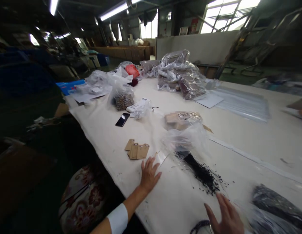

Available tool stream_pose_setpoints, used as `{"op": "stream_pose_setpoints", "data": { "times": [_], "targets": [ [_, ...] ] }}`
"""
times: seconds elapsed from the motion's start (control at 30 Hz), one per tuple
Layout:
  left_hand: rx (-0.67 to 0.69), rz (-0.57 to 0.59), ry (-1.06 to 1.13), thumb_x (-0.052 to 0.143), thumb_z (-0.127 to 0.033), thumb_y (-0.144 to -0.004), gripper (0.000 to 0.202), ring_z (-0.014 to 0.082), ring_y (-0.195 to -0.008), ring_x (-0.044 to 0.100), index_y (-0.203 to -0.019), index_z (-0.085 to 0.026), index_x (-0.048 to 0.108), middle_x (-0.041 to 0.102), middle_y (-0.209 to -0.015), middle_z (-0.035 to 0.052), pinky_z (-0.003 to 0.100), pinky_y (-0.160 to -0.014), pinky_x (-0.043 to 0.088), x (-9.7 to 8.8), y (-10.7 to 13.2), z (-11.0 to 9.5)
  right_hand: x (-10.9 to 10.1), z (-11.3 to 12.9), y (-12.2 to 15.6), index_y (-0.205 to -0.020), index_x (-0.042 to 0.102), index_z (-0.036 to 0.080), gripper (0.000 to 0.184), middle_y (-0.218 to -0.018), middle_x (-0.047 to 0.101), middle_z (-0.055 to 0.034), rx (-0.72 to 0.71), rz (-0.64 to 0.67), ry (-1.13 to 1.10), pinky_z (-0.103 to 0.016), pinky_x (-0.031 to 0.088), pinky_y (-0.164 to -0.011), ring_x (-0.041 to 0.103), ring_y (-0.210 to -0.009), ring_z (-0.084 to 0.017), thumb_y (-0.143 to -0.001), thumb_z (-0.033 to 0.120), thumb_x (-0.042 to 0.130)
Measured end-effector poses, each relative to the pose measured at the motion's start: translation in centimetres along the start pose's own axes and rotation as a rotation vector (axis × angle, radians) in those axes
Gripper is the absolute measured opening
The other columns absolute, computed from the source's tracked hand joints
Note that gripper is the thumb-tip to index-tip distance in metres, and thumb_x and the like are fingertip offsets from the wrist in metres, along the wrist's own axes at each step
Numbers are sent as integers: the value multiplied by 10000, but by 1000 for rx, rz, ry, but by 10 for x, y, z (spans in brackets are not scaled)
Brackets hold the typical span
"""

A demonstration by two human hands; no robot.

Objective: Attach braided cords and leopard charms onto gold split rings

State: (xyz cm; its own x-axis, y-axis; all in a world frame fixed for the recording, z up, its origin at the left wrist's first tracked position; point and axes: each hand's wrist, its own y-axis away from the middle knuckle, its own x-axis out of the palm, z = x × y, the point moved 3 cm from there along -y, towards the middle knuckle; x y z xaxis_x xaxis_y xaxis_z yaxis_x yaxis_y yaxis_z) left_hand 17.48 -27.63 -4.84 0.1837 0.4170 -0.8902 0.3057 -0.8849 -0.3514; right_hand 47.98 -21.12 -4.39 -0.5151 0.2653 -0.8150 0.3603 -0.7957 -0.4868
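Observation:
My left hand [149, 174] rests on the white table with its fingers spread, beside a small clear plastic piece [162, 157]. Just beyond it lie several brown kraft paper tags [138, 150]. At the lower right, my right hand [226, 214] is held with thumb and fingers apart and nothing between them. In front of that hand spreads a bundle of thin black strings with small bead-like ends [202, 172]. A clear plastic bag [190, 138] partly covers the far end of the bundle. Behind it sits a wrapped stack of tan tags or cards [182, 119].
A black phone [122, 119] lies near the left edge, by a bag of small brown pieces [124, 100]. Wrapped grey-brown packages [180, 74] are piled at the back. Flat clear bags [243, 102] lie at the right, and a dark wrapped package [275, 204] is near my right hand.

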Motion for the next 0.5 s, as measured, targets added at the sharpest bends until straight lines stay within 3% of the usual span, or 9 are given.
{"op": "stream_pose_setpoints", "data": {
  "times": [0.13,0.3,0.4,0.5],
  "targets": [
    [-9,8,-40,608,-338,-776,361,377,-1291,290,-1130,-270,587,403,-1379,142,685,-992,113,-5,-31,72,54,31,-55,-1323,380,125,648,-1332,401,-191,-92,160,233,-547,325,-953,393,-1196,-348,-865,578,306],
    [46,23,-132,573,-324,-795,411,370,-1300,281,-1205,-317,536,386,-1400,115,679,-1008,12,3,-49,114,95,25,-92,-1371,294,85,798,-1396,310,-231,-119,328,426,-648,140,-984,221,-1299,-385,-748,514,548],
    [101,25,-235,517,-270,-826,357,338,-1288,321,-1177,-326,556,413,-1386,102,659,-1023,25,10,-54,122,108,9,-102,-1376,287,90,762,-1372,346,-240,-169,365,383,-624,251,-951,309,-1254,-380,-771,474,547],
    [101,21,-262,485,-246,-840,317,312,-1269,360,-1128,-323,591,442,-1365,94,640,-1036,47,14,-56,127,120,-2,-106,-1377,295,122,608,-1315,441,-183,-228,410,308,-438,443,-845,452,-1136,-296,-865,412,448]
  ]
}}
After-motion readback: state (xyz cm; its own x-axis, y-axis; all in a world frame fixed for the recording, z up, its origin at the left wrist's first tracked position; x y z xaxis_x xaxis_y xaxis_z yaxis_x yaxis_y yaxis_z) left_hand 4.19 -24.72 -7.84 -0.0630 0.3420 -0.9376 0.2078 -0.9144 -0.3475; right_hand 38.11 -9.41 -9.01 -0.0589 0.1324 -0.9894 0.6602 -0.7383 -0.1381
